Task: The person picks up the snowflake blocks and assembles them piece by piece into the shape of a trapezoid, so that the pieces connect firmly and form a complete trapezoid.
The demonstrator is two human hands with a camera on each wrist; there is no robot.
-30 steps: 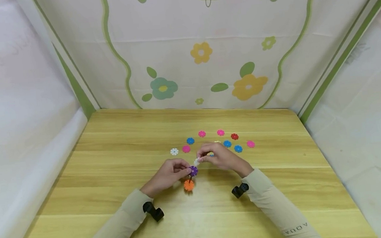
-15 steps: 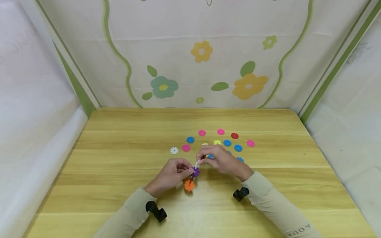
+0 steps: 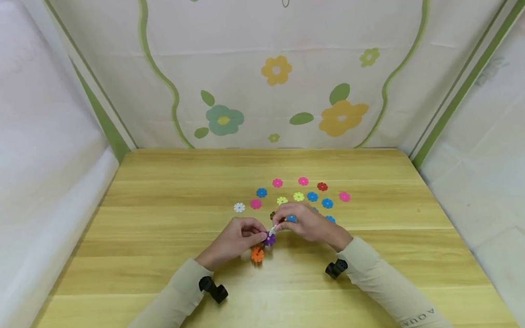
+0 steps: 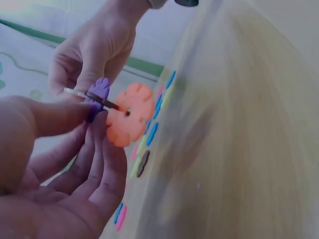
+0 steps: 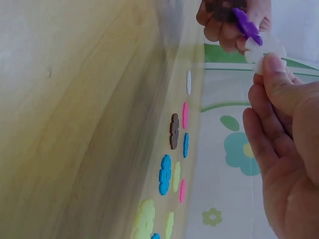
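My left hand (image 3: pixel 232 242) pinches a purple slotted snowflake disc (image 3: pixel 270 238) between thumb and fingers. A brown disc (image 4: pixel 102 100) joins it to an orange disc (image 4: pixel 132 114), forming a short linked chain. From the other side, my right hand (image 3: pixel 307 222) pinches a white snowflake disc (image 5: pixel 256 54) by its edge. In the right wrist view the white disc meets the rim of the purple one; how deep their slots sit in each other I cannot tell. Fingers partly cover the purple and white discs. Both hands are near the middle of the wooden table.
Loose discs lie flat beyond the hands: a white one (image 3: pixel 239 207), a red one (image 3: pixel 322 186), a brown one (image 5: pixel 174 131), two yellow ones and several pink and blue ones. Printed fabric walls surround the wooden table (image 3: pixel 176 192) at the back and sides.
The right hand has shifted slightly down towards the left hand, bringing the white disc against the purple one. The purple disc has turned and moved a little right; the orange disc swings slightly left.
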